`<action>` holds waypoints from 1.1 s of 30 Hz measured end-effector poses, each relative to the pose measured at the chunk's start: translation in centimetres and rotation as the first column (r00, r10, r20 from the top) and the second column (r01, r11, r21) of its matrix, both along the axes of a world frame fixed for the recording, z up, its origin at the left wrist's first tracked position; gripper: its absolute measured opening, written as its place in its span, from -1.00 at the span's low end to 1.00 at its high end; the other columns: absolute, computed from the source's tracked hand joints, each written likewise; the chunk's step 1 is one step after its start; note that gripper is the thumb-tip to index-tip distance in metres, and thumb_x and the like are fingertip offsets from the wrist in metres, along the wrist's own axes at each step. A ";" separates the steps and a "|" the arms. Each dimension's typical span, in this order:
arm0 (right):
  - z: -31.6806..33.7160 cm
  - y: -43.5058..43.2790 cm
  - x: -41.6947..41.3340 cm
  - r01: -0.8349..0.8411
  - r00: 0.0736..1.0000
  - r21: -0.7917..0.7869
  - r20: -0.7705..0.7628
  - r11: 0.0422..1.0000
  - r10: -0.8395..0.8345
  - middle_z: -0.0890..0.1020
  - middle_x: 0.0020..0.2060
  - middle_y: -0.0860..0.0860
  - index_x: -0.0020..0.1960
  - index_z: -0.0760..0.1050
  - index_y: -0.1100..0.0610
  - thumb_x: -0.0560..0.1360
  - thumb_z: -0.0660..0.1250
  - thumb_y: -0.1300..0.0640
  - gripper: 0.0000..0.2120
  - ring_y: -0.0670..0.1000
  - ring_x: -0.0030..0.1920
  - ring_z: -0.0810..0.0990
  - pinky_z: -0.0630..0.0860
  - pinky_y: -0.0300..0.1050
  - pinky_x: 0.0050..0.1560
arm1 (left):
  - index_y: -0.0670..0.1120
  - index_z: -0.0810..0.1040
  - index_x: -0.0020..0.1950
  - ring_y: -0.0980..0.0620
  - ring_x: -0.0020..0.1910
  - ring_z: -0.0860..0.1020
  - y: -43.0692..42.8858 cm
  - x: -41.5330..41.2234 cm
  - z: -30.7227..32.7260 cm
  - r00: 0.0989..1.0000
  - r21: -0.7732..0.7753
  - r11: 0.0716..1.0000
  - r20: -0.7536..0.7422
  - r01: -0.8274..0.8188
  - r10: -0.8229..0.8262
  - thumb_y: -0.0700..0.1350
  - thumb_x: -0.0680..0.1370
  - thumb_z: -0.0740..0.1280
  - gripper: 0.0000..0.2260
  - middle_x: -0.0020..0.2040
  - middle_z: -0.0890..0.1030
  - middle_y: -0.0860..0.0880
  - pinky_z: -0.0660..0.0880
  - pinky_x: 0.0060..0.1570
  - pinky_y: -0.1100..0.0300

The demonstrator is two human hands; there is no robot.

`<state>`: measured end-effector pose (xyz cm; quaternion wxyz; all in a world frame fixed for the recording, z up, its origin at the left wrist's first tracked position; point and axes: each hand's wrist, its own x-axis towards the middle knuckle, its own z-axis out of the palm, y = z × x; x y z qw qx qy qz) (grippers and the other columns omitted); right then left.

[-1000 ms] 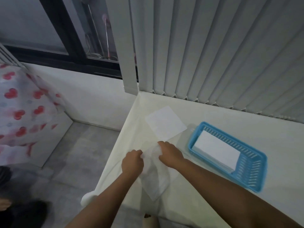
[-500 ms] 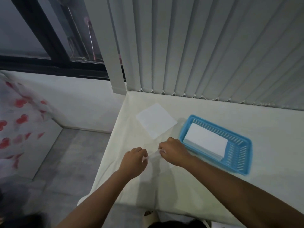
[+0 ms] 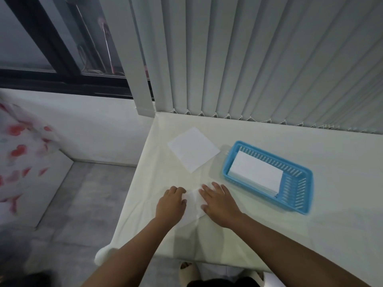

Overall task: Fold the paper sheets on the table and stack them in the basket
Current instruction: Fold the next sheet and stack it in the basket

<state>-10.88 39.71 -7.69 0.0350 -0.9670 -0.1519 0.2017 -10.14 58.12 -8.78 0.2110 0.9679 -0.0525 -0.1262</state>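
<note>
1. Hands: left hand (image 3: 171, 204) has its fingers bent onto the thin white paper sheet (image 3: 193, 206) on the cream-covered bench (image 3: 331, 204); whether it pinches or merely presses, I cannot tell. Right hand (image 3: 219, 204) lies flat, fingers straight, pressing the same sheet.
2. Risk: uneven pressure would likely skew the crease or wrinkle the soft paper.
3. Square white unfolded sheet (image 3: 193, 152) lies beyond, apart.
4. Blue slotted plastic basket (image 3: 294, 187) holds a white folded stack (image 3: 257, 175); a crooked fold would probably sit askew there.
</note>
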 end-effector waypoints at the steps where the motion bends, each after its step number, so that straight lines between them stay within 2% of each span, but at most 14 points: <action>1: -0.3 0.0 -0.1 0.003 1.000 -0.025 -0.016 1.000 -0.004 0.03 0.57 -0.02 0.56 0.00 -0.01 0.61 -0.01 -0.15 -0.44 0.14 0.56 -0.05 -0.19 0.14 0.50 | -0.02 0.42 0.29 -0.03 0.18 0.49 -0.2 0.2 0.0 1.000 0.007 1.000 -0.007 -0.021 0.021 -0.02 0.58 0.21 -0.70 0.22 0.52 0.00 0.48 0.08 0.12; 5: -1.0 -0.7 -0.5 0.054 0.998 -0.037 -0.025 0.998 -0.055 -0.06 0.58 -0.04 0.56 -0.10 -0.02 0.58 -0.01 -0.21 -0.36 0.14 0.56 -0.13 -0.29 0.15 0.48 | -0.02 0.45 0.23 -0.05 0.16 0.50 -0.9 1.8 0.4 0.989 0.038 0.996 -0.119 -0.079 0.083 0.03 0.56 0.22 -0.72 0.11 0.59 -0.03 0.43 0.08 0.11; 9: -0.6 -1.7 -1.0 0.125 0.991 -0.027 -0.036 0.992 -0.126 -0.05 0.58 -0.04 0.57 -0.08 0.00 0.58 0.01 -0.19 -0.36 0.12 0.56 -0.10 -0.24 0.13 0.50 | -0.01 0.58 -0.01 -0.04 0.02 0.55 -0.7 3.3 1.0 0.958 0.017 0.995 -0.272 -0.094 0.095 -0.06 0.53 0.20 -0.83 0.01 0.63 -0.01 0.50 -0.04 0.10; 12: 0.2 -1.8 -1.6 0.239 0.970 0.079 0.033 0.968 -0.242 0.11 0.55 -0.02 0.54 0.08 0.00 0.60 0.03 -0.10 -0.46 0.10 0.53 0.05 -0.04 0.05 0.51 | -0.06 0.60 -0.11 -0.01 -0.10 0.54 0.3 4.4 1.8 0.930 -0.050 0.991 -0.354 -0.125 0.100 -0.08 0.51 0.30 -0.89 -0.09 0.61 -0.01 0.51 -0.11 0.13; 14: 0.7 -1.5 -2.0 0.291 0.946 0.175 0.095 0.941 -0.311 0.31 0.47 -0.04 0.47 0.25 0.00 0.59 0.07 -0.04 -0.54 0.07 0.43 0.25 0.18 -0.02 0.41 | -0.12 0.63 -0.07 0.01 -0.11 0.52 1.0 4.9 2.5 0.922 -0.109 0.978 -0.365 -0.179 0.128 -0.14 0.48 0.35 -0.90 -0.09 0.60 -0.04 0.44 -0.15 0.19; 16: 1.2 -0.9 -2.0 0.351 0.921 0.287 0.067 0.891 -0.384 0.49 0.29 -0.07 0.33 0.41 -0.01 0.57 0.11 -0.02 -0.64 0.02 0.26 0.42 0.36 -0.06 0.25 | -0.13 0.62 -0.09 -0.02 -0.13 0.53 1.6 5.3 3.4 0.905 -0.206 0.937 -0.382 -0.283 0.189 -0.22 0.45 0.37 -0.92 -0.10 0.59 -0.07 0.47 -0.14 0.18; 18: 2.1 0.3 -1.9 0.485 0.860 0.422 -0.071 0.766 -0.506 0.61 0.02 -0.07 0.08 0.53 0.00 0.56 0.15 -0.06 -0.75 -0.01 0.05 0.54 0.48 -0.05 0.09 | -0.15 0.56 -0.14 -0.08 -0.18 0.56 1.7 5.5 4.5 0.857 -0.385 0.808 -0.446 -0.445 0.259 -0.32 0.42 0.36 -0.90 -0.12 0.60 -0.14 0.55 -0.12 0.10; 20: 3.0 1.7 -1.5 0.638 0.752 0.514 -0.254 0.574 -0.608 0.60 -0.21 -0.04 -0.16 0.50 0.08 0.56 0.16 -0.14 -0.67 -0.02 -0.16 0.55 0.51 -0.04 -0.04 | -0.21 0.53 -0.06 -0.09 -0.19 0.59 1.4 5.5 5.8 0.807 -0.544 0.619 -0.517 -0.567 0.285 -0.39 0.44 0.36 -0.86 -0.08 0.61 -0.21 0.61 -0.16 0.11; 21: 3.5 2.3 -1.1 0.706 0.684 0.533 -0.343 0.466 -0.644 0.60 -0.24 -0.01 -0.20 0.49 0.12 0.55 0.16 -0.17 -0.61 0.00 -0.19 0.55 0.50 -0.04 -0.06 | -0.23 0.52 -0.01 -0.09 -0.17 0.61 1.1 5.4 6.3 0.804 -0.596 0.551 -0.522 -0.584 0.287 -0.40 0.44 0.36 -0.83 -0.07 0.62 -0.21 0.62 -0.17 0.15; 23: 4.3 3.1 -0.3 0.831 0.500 0.527 -0.571 0.177 -0.651 0.63 -0.17 0.04 -0.11 0.55 0.15 0.53 0.18 -0.22 -0.55 0.04 -0.16 0.56 0.50 -0.05 -0.05 | -0.25 0.54 0.07 -0.12 -0.06 0.65 0.2 5.2 7.0 0.807 -0.674 0.445 -0.521 -0.589 0.278 -0.38 0.46 0.35 -0.80 -0.02 0.65 -0.20 0.63 -0.11 0.15; 25: 5.2 3.6 0.3 0.883 0.357 0.462 -0.771 -0.078 -0.527 0.63 -0.10 0.03 -0.03 0.56 0.13 0.52 0.23 -0.22 -0.59 0.04 -0.12 0.57 0.51 -0.09 -0.07 | -0.25 0.56 0.11 -0.16 0.03 0.65 -0.5 4.8 7.4 0.800 -0.731 0.327 -0.543 -0.599 0.255 -0.37 0.47 0.34 -0.78 0.03 0.66 -0.22 0.62 -0.04 0.12; 27: 6.0 3.7 1.0 0.854 0.368 0.491 -0.804 -0.171 -0.467 0.63 -0.11 0.03 -0.03 0.55 0.11 0.52 0.30 -0.11 -0.72 0.02 -0.12 0.57 0.51 -0.11 -0.08 | -0.26 0.57 0.11 -0.17 0.05 0.65 -1.2 4.6 7.5 0.798 -0.760 0.244 -0.565 -0.602 0.212 -0.35 0.47 0.34 -0.78 0.06 0.66 -0.24 0.61 0.01 0.08; 29: 6.9 3.5 1.6 0.793 0.416 0.572 -0.762 -0.212 -0.497 0.62 -0.18 0.04 -0.10 0.53 0.13 0.53 0.33 0.07 -0.88 -0.01 -0.20 0.55 0.51 -0.16 -0.15 | -0.25 0.57 0.11 -0.14 0.00 0.66 -1.9 4.2 7.9 0.793 -0.768 0.200 -0.585 -0.609 0.169 -0.31 0.49 0.34 -0.80 0.05 0.67 -0.20 0.60 0.03 0.07; 33: 8.2 2.0 2.4 0.735 0.460 0.667 -0.620 -0.119 -0.636 0.56 -0.30 0.05 -0.10 0.53 0.25 0.50 0.34 0.17 -0.88 -0.03 -0.30 0.51 0.48 -0.15 -0.20 | -0.16 0.57 0.02 -0.03 -0.12 0.62 -3.0 4.7 8.7 0.755 -0.745 0.148 -0.612 -0.650 0.236 -0.13 0.57 0.30 -0.88 -0.11 0.66 -0.09 0.58 -0.07 0.12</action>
